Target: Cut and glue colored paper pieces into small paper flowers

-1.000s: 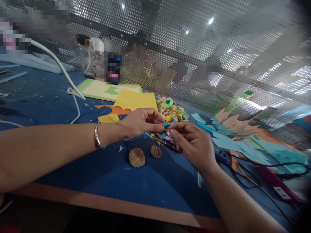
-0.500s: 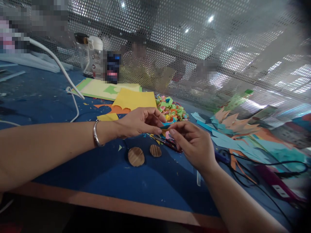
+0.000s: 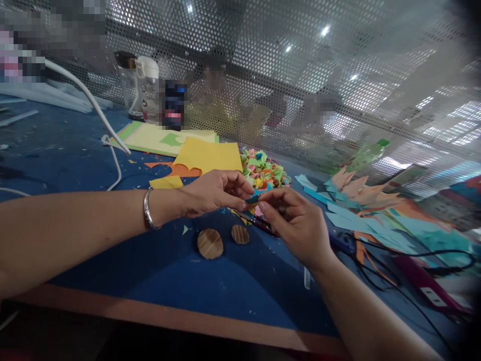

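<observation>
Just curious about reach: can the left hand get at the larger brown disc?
Probably yes: the larger brown disc lies uncovered nearby, though the left hand is busy with a small blue piece.

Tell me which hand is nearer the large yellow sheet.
Left. The left hand is just in front of the large yellow sheet; the right hand is farther off, to the sheet's right.

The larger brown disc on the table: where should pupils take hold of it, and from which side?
Probably pinch the larger disc by its near rim, from the person's side: it looks flat on the table, with the smaller disc to its right and the left hand beyond.
</observation>
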{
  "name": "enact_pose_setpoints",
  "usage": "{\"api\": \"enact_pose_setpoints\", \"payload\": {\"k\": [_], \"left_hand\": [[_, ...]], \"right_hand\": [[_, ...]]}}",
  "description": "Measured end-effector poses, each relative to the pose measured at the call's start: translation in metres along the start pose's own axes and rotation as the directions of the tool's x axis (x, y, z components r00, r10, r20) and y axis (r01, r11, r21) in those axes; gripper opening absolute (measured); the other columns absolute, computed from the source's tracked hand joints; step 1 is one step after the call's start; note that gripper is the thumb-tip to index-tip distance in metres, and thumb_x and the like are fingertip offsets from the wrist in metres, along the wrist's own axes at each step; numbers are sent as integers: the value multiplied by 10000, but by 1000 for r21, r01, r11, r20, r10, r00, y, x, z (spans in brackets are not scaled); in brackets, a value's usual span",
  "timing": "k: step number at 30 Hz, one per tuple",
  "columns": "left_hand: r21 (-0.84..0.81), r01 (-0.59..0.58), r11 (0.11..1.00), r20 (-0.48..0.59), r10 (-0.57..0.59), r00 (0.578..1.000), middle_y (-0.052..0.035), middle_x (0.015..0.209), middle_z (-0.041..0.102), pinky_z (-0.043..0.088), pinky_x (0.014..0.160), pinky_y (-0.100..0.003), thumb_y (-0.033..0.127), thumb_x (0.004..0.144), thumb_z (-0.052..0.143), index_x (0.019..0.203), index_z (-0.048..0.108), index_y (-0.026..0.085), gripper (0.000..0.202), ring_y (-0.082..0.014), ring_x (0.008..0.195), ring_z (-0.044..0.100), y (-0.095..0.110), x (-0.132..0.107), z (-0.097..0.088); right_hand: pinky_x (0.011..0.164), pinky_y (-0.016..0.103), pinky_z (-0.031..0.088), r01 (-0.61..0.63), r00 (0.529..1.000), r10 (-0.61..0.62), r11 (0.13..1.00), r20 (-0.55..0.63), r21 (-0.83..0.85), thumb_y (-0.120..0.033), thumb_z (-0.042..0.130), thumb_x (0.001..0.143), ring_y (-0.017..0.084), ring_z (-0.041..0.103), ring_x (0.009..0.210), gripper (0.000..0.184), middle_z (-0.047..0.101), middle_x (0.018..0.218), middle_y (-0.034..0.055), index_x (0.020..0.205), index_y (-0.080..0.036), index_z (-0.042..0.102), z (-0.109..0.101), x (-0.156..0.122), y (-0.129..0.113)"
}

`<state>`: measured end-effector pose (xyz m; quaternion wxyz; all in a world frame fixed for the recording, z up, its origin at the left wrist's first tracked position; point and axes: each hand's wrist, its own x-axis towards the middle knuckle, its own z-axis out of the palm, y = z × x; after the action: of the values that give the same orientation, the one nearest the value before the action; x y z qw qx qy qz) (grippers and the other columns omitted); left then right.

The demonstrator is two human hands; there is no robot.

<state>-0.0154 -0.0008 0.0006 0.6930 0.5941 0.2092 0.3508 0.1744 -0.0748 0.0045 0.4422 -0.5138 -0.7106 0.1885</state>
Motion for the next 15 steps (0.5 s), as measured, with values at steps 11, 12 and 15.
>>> {"api": "enact_pose_setpoints", "payload": {"k": [11, 12, 15], "left_hand": [[-125, 113, 986, -73, -123, 990, 20, 718, 660, 487, 719, -243, -1, 612, 797, 817, 644, 99, 274, -67, 679, 634, 3, 1, 1], [-139, 125, 982, -73, -136, 988, 22, 712, 657, 484, 716, -244, -6, 614, 794, 816, 643, 98, 273, -66, 672, 634, 3, 1, 1], [-162, 163, 973, -65, -175, 982, 27, 696, 650, 480, 707, -250, -23, 622, 778, 812, 638, 99, 266, -68, 653, 635, 4, 1, 1]], "right_hand": [[407, 208, 408, -35, 999, 35, 998, -3, 47, -355, 651, 883, 98, 555, 514, 175, 645, 745, 2, 959, -199, 632, -1, 0, 3], [406, 208, 409, -35, 999, 35, 998, 1, 51, -358, 650, 885, 98, 556, 516, 178, 646, 749, 3, 961, -198, 633, -1, 0, 3], [404, 208, 407, -41, 999, 40, 998, 15, 54, -364, 646, 889, 97, 554, 516, 187, 644, 755, 6, 972, -197, 635, -1, 0, 4]]}}
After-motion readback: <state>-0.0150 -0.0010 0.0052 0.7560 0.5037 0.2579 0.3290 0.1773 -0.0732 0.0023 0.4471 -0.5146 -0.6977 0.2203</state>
